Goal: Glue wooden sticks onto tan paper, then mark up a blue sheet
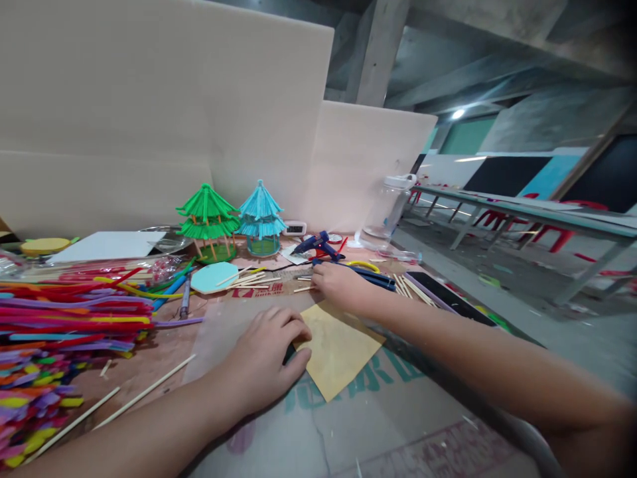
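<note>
A square sheet of yellow paper or thin card (341, 345) lies on the printed table covering. My left hand (269, 352) rests at its left edge with fingers bent and the thumb apart; a dark patch shows beneath the palm, too hidden to name. Beyond the sheet, my right hand (341, 287) reaches across with its fingers drawn together beside a long dark blue object (378, 277). Whatever lies between these fingertips is hidden. Short wooden sticks (253, 280) lie to the left of that hand, some on a light blue octagonal piece (213, 277).
Behind stand a green pavilion model (208, 222), a blue one (261, 219), a glue gun (318, 245) and a clear plastic jug (391, 209). Colourful pipe cleaners (74, 318) heap at the left, near two long sticks (144, 392). A black flat object (448, 299) lies along the right edge.
</note>
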`<move>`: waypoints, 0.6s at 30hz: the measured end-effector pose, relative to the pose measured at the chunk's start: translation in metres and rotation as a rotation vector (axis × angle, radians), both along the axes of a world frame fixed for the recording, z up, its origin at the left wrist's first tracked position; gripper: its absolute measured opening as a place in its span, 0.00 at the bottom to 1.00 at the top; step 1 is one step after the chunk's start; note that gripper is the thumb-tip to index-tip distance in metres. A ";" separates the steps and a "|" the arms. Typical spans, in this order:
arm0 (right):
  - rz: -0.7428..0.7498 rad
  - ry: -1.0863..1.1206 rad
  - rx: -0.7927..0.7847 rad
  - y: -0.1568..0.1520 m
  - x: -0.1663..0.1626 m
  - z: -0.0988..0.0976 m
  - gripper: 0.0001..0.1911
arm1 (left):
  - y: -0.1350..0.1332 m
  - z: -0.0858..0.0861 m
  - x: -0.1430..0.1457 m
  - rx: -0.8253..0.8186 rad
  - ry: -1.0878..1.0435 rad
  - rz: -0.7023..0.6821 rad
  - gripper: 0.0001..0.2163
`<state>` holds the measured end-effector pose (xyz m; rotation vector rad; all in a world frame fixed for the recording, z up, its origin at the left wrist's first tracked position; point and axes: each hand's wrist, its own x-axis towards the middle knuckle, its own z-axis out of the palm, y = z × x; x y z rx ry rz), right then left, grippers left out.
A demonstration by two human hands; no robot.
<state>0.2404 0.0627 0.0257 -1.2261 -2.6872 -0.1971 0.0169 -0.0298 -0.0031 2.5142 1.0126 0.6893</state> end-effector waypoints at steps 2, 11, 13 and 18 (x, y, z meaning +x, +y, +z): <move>-0.035 0.050 -0.036 -0.004 -0.001 0.002 0.06 | 0.000 0.000 0.000 0.000 0.000 0.003 0.05; -0.047 0.840 -0.622 -0.063 0.001 0.009 0.05 | -0.002 0.000 -0.001 -0.015 -0.013 -0.005 0.06; -0.050 1.085 -0.826 -0.076 0.000 0.005 0.10 | -0.002 0.000 -0.002 -0.021 -0.009 -0.007 0.06; -0.077 1.345 -0.906 -0.087 -0.002 -0.007 0.19 | -0.001 -0.003 -0.001 -0.032 -0.007 -0.004 0.06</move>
